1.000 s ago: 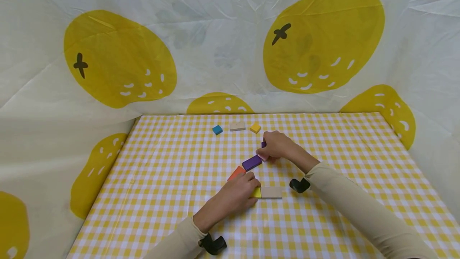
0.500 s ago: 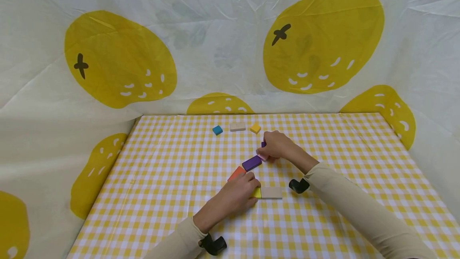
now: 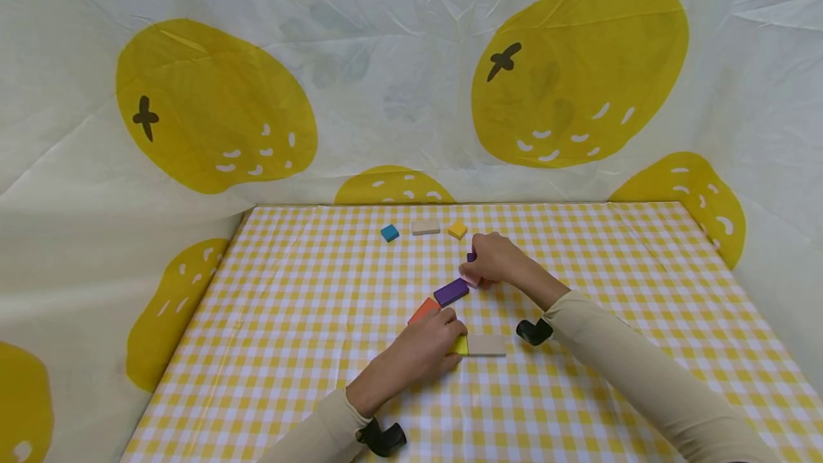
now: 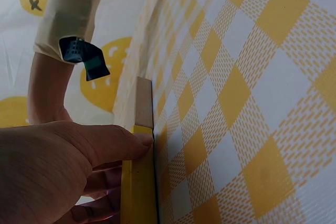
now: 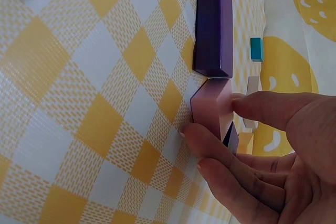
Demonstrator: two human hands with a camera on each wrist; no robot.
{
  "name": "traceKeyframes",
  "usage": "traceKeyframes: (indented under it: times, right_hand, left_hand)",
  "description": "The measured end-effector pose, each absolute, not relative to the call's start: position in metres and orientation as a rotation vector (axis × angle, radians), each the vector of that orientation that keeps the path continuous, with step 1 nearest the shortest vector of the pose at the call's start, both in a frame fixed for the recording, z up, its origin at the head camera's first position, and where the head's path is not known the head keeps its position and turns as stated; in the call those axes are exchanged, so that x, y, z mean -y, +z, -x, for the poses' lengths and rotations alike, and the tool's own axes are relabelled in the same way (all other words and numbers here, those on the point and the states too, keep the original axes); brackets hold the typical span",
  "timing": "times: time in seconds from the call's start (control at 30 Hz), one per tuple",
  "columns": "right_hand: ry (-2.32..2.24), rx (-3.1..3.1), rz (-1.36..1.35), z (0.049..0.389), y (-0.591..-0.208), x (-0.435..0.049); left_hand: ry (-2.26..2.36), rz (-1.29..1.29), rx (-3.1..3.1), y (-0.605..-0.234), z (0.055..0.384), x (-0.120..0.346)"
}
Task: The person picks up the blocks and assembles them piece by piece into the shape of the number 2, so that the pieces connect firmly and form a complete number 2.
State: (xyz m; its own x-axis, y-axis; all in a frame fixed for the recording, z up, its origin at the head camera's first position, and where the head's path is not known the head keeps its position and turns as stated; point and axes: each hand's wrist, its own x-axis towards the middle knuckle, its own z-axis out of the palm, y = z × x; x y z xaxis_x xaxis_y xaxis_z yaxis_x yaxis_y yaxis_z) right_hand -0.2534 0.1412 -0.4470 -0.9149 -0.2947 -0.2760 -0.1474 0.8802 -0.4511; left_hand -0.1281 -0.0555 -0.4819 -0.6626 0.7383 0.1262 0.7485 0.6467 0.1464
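My left hand (image 3: 421, 341) grips a yellow block (image 4: 139, 187) lying flat on the cloth, the thumb along its near side. A pale wooden block (image 3: 486, 346) touches the yellow one's right end. Just beyond the left fingers lies an orange block (image 3: 422, 308), partly covered by the hand. From it a slanting row continues with a purple block (image 5: 214, 30). At that block's far end my right hand (image 3: 496, 259) pinches a small pink block (image 5: 212, 106) between thumb and fingers. Another dark purple block (image 5: 231, 139) shows behind the pink one, mostly hidden by the fingers.
Near the back edge of the checked tablecloth (image 3: 289, 320) lie a blue block (image 3: 389, 233), a second pale wooden block (image 3: 425, 226) and an amber-yellow block (image 3: 458, 230). A fabric sheet with yellow fruit shapes (image 3: 579, 70) hangs behind the table.
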Motion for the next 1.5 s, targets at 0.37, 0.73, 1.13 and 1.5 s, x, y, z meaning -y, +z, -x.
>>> traceKeyframes:
  times: [0.37,0.73,1.13,1.5]
  right_hand:
    - [-0.537,-2.748,0.377,0.255,-0.446,-0.142]
    - [-0.408,-2.771,0.372,0.268,-0.431,-0.151]
    - [-0.457,-2.875,0.362,0.294,-0.43,-0.158]
    - [-0.592,-2.926,0.438,0.309,-0.436,-0.15]
  left_hand:
    - [-0.285,1.263,2.81,-0.483,0.128,0.055]
    - [-0.283,1.255,2.824,-0.483,0.129,0.055]
    - [-0.294,1.261,2.826,-0.484,0.129,0.055]
    - [-0.29,1.271,2.818,-0.485,0.13,0.055]
